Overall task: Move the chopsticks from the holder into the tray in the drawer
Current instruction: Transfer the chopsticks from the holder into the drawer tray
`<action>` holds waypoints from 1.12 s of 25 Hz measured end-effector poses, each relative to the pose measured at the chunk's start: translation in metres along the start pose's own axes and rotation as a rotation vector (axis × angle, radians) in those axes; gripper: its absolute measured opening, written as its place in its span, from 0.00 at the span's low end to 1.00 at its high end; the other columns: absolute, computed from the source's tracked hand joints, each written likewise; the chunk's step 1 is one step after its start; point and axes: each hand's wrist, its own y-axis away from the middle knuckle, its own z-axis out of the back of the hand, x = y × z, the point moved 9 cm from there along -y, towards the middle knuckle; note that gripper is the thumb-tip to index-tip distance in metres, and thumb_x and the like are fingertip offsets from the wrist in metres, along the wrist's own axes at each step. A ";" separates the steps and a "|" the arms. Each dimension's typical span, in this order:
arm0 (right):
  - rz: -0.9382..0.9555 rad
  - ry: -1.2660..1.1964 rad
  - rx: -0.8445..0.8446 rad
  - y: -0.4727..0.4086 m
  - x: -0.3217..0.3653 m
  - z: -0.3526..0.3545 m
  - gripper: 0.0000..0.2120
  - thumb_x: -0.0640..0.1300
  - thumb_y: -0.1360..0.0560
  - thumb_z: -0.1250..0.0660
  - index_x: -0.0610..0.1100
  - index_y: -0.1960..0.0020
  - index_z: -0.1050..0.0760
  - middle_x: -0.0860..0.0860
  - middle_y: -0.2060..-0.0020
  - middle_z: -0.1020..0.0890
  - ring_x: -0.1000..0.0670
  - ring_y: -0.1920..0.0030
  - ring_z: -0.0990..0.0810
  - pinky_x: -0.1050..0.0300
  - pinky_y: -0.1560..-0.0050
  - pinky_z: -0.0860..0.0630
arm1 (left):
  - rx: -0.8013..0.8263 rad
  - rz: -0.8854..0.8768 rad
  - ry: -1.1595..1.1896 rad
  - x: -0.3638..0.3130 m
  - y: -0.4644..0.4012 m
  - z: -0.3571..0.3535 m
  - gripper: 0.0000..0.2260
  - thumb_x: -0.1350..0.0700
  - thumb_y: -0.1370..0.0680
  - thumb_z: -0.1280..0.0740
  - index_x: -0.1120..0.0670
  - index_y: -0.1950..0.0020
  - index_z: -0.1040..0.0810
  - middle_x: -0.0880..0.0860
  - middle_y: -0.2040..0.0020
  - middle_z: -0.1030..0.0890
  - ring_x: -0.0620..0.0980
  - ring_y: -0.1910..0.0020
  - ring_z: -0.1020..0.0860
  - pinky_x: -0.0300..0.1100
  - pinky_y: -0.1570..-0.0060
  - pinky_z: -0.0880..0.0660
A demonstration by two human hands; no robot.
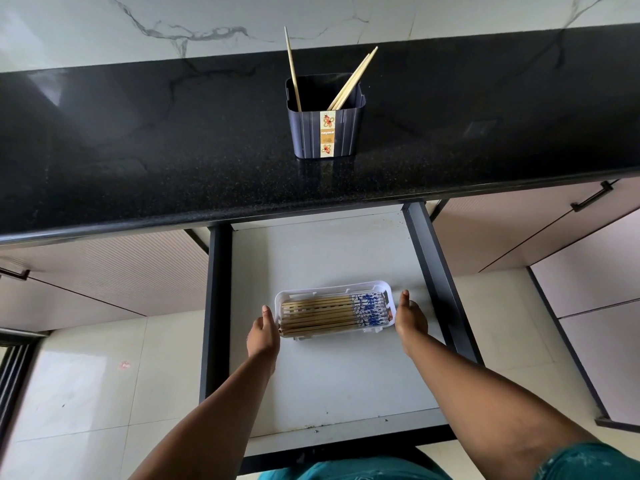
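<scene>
A dark blue holder (pixel 325 133) stands on the black counter with three wooden chopsticks (pixel 349 83) sticking out of it. In the open drawer (pixel 329 375) lies a white tray (pixel 334 287) filled with several chopsticks (pixel 332 315), their blue-patterned ends to the right. My left hand (pixel 263 336) presses against the tray's left end. My right hand (pixel 410 318) rests against its right end. Both hands cup the tray from the sides, thumbs up.
The black granite counter (pixel 173 161) overhangs the drawer's back. Cabinet doors with dark handles (pixel 592 195) flank the drawer on both sides. Pale floor tiles (pixel 104 375) lie below. A marble wall rises behind the counter.
</scene>
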 end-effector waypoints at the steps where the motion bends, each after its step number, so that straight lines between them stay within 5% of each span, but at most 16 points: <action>1: -0.002 -0.004 0.002 -0.001 -0.001 0.000 0.30 0.60 0.19 0.55 0.39 0.39 0.25 0.39 0.40 0.20 0.38 0.40 0.23 0.50 0.43 0.28 | 0.000 0.006 0.006 0.001 0.000 0.000 0.25 0.39 0.20 0.49 0.58 0.47 0.23 0.62 0.47 0.20 0.61 0.47 0.23 0.51 0.42 0.27; 6: 0.042 0.076 -0.019 0.002 0.007 0.003 0.26 0.57 0.18 0.51 0.39 0.37 0.27 0.39 0.39 0.21 0.38 0.40 0.23 0.51 0.45 0.28 | -0.076 -0.116 -0.150 -0.018 0.007 0.004 0.21 0.43 0.19 0.46 0.59 0.40 0.27 0.62 0.40 0.23 0.61 0.40 0.27 0.52 0.40 0.31; 9: 0.178 0.144 -0.047 0.012 0.031 0.006 0.19 0.52 0.21 0.40 0.41 0.36 0.28 0.40 0.38 0.23 0.39 0.40 0.23 0.52 0.45 0.26 | -0.190 -0.496 -0.433 -0.069 0.028 0.005 0.22 0.44 0.21 0.42 0.58 0.35 0.31 0.60 0.37 0.27 0.61 0.37 0.30 0.54 0.40 0.31; 15: 0.292 0.407 -0.094 0.037 0.074 0.014 0.19 0.49 0.24 0.36 0.47 0.37 0.36 0.44 0.38 0.31 0.41 0.38 0.30 0.46 0.44 0.30 | -0.031 -1.105 -0.769 -0.141 0.084 -0.047 0.22 0.43 0.23 0.39 0.55 0.34 0.31 0.54 0.35 0.27 0.56 0.36 0.30 0.52 0.39 0.31; 18: 0.596 0.451 -0.278 0.065 0.135 0.035 0.19 0.48 0.27 0.35 0.50 0.38 0.34 0.47 0.41 0.27 0.43 0.42 0.29 0.48 0.48 0.30 | -0.029 -1.304 -0.833 -0.185 0.108 -0.063 0.21 0.46 0.26 0.37 0.54 0.36 0.28 0.55 0.34 0.28 0.57 0.35 0.31 0.52 0.38 0.32; 21: 0.934 0.376 -0.402 0.104 0.225 0.061 0.12 0.52 0.25 0.37 0.49 0.45 0.28 0.48 0.49 0.22 0.44 0.48 0.25 0.50 0.54 0.27 | -0.125 -1.495 -0.725 -0.271 0.134 -0.056 0.09 0.50 0.26 0.35 0.53 0.54 0.19 0.54 0.37 0.23 0.57 0.36 0.29 0.53 0.40 0.30; 24: 1.131 0.251 -0.443 0.133 0.315 0.091 0.13 0.54 0.23 0.39 0.45 0.58 0.24 0.46 0.59 0.20 0.43 0.56 0.23 0.51 0.61 0.27 | -0.302 -1.500 -0.574 -0.373 0.142 -0.024 0.11 0.49 0.26 0.37 0.53 0.57 0.18 0.52 0.40 0.21 0.55 0.38 0.29 0.52 0.45 0.29; 26: 1.184 0.144 -0.376 0.139 0.366 0.100 0.11 0.48 0.25 0.36 0.43 0.59 0.21 0.44 0.59 0.20 0.42 0.56 0.22 0.54 0.61 0.28 | -0.329 -1.386 -0.530 -0.425 0.128 -0.008 0.16 0.50 0.28 0.39 0.51 0.42 0.21 0.52 0.34 0.25 0.55 0.35 0.32 0.54 0.41 0.30; 28: 1.050 0.038 -0.247 0.120 0.412 0.102 0.09 0.44 0.26 0.34 0.42 0.50 0.20 0.44 0.51 0.19 0.43 0.51 0.20 0.58 0.57 0.28 | -0.218 -1.160 -0.484 -0.462 0.094 0.000 0.26 0.51 0.29 0.38 0.50 0.30 0.31 0.52 0.29 0.30 0.56 0.31 0.36 0.55 0.37 0.33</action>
